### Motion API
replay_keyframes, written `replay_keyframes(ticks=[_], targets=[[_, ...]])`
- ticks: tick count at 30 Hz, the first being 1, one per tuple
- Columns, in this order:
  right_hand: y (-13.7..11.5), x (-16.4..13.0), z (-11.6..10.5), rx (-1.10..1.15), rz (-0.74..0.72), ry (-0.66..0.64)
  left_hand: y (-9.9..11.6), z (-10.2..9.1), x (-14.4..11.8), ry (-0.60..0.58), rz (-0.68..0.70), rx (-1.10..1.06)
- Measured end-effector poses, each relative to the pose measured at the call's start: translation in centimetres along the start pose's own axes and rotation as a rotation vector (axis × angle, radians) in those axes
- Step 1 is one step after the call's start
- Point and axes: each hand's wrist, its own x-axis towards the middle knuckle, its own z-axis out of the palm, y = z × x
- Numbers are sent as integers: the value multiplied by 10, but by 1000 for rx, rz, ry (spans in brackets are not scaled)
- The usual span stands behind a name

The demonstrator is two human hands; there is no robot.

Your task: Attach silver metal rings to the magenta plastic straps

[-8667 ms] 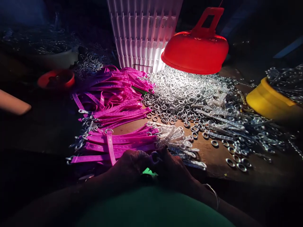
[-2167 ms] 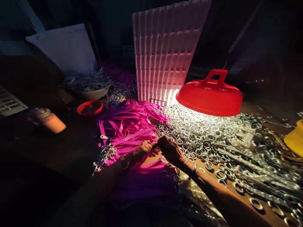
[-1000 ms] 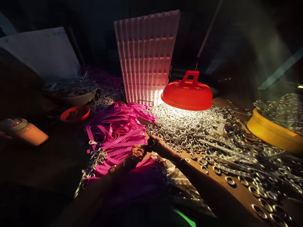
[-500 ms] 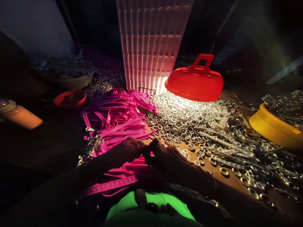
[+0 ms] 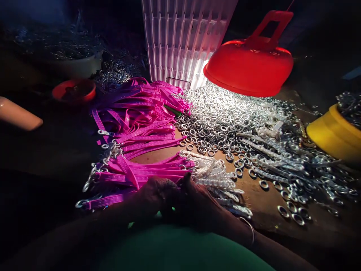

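My left hand [image 5: 160, 190] and my right hand [image 5: 194, 201] meet at the near edge of the work surface, both dark in shadow. Their fingers are closed together; whatever they pinch is hidden in the dark. Just beyond them lie pink straps [image 5: 152, 169] with metal rings on their ends. White braided pieces [image 5: 211, 169] lie beside my right hand, joined toward the straps by rings. A bigger heap of pink straps [image 5: 141, 101] sits farther back. Loose metal rings [image 5: 222, 116] are piled to the right of it.
A red lamp [image 5: 251, 67] hangs low over the rings. Behind stands a ribbed translucent panel [image 5: 186, 41]. At right is a yellow tub [image 5: 332, 131] of metal parts; at left are a red bowl [image 5: 56, 92], a pale basin [image 5: 84, 66] and a peach-coloured cylinder [image 5: 19, 114].
My view has tilted down and come closer, so the lamp looks larger. My hands sit lower, nearer my body, and the straps and white braided pieces beyond them now show more.
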Motion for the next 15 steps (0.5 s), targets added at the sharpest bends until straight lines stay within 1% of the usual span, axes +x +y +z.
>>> replay_keyframes(ticks=[2, 3, 6, 9, 12, 14, 15], targets=[[2, 1, 1, -51, -92, -35, -2, -2, 0, -25, -24, -31], [2, 0, 2, -79, -115, -47, -3, -2, 1, -43, -43, -41], [3, 1, 4, -174, -90, -89, 0, 0, 2, -58, -98, -92], [-1, 2, 3, -271, -52, -130, 1, 5, 3, -10, -149, -125], [-7, 2, -2, -348, -77, -150, -1, 5, 5, -10, -114, -96], [-11, 1, -7, -390, -128, -145, 0, -4, 5, -74, -56, -74], [-12, 0, -11, -405, -148, -134, 3, -11, 5, -84, -38, -51]])
